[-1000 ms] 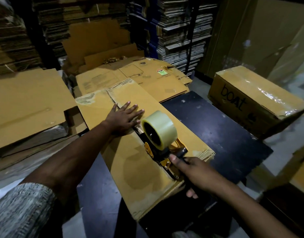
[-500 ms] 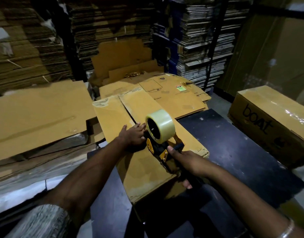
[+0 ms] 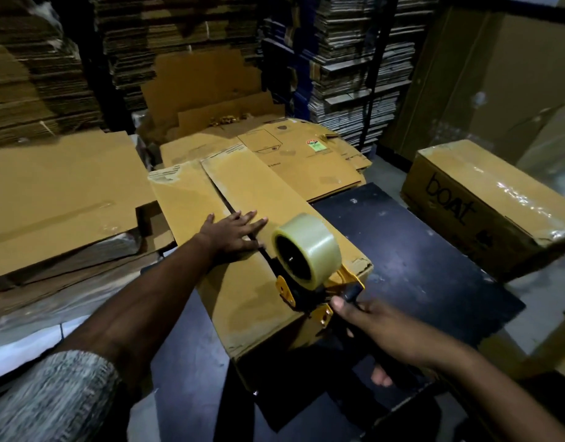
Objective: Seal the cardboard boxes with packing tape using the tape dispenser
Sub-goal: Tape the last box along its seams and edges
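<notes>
The cardboard box lies lengthwise on the black table, its two top flaps folded down with a dark seam between them that looks only partly covered near the closer end. The left hand presses flat on the flaps, fingers spread and straight across the seam, holding them shut. The right hand grips the handle of the yellow-and-black tape dispenser, fingers curled round it, with the roll of clear packing tape standing above the seam near the box's closer end. By the look of it, this box's seam is mid-run: most of its length toward the far end remains untaped, and the left hand lies right in the dispenser's path and would need to shift. To the right a sealed "boat" box sits with glossy tape on top, apparently finished. Flattened cartons crowd the far end of the table, and tall cardboard stacks stand behind.
</notes>
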Action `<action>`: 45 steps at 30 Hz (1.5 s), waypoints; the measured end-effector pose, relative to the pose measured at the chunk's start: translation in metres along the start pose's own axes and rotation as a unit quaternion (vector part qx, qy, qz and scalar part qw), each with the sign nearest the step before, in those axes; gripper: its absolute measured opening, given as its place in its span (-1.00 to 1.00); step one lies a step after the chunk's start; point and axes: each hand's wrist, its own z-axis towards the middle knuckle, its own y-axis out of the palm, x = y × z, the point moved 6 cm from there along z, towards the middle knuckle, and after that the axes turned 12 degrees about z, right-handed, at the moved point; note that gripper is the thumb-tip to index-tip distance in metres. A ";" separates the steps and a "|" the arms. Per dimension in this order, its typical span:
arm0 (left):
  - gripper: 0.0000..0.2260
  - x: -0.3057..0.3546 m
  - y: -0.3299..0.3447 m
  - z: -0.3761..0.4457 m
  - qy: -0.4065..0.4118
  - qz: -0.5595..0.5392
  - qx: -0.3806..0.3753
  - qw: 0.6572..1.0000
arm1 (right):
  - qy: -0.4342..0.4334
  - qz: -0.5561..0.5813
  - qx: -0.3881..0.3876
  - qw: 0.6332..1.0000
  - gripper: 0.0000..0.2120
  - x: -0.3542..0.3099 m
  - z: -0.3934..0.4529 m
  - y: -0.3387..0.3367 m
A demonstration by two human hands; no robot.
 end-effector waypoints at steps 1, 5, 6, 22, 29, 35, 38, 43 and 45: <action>-0.13 0.000 0.001 0.001 0.001 -0.009 0.001 1.000 | -0.006 0.007 0.004 1.000 -0.55 0.005 -0.005 0.001; -0.32 0.001 0.002 0.002 0.000 -0.016 0.004 1.000 | -0.012 0.033 0.036 0.999 -0.43 0.010 -0.008 -0.004; -0.34 0.001 -0.001 0.001 -0.004 -0.016 0.013 1.000 | -0.006 0.030 0.041 0.999 -0.42 0.009 -0.008 -0.005; 0.16 0.112 -0.010 -0.116 0.090 -0.205 0.001 0.975 | -0.003 0.021 0.054 0.998 -0.59 0.000 -0.005 -0.003; 0.21 0.114 -0.008 -0.110 0.077 -0.204 -0.023 0.976 | -0.002 0.027 0.048 0.998 -0.57 0.004 0.001 -0.006; 0.02 0.115 -0.015 -0.107 0.047 -0.144 0.014 0.988 | 0.007 0.059 0.036 0.998 -0.41 0.012 0.010 -0.006; 0.02 0.109 -0.018 -0.094 0.035 -0.151 0.027 0.988 | -0.015 0.073 0.043 0.996 -0.45 0.005 0.016 -0.008; -0.04 0.095 -0.026 -0.069 0.017 -0.174 0.026 0.984 | -0.056 0.084 0.047 0.994 -0.45 -0.005 0.017 -0.019; -0.05 0.093 -0.026 -0.063 0.015 -0.166 0.017 0.986 | -0.067 0.099 0.045 0.992 -0.45 -0.001 0.013 -0.022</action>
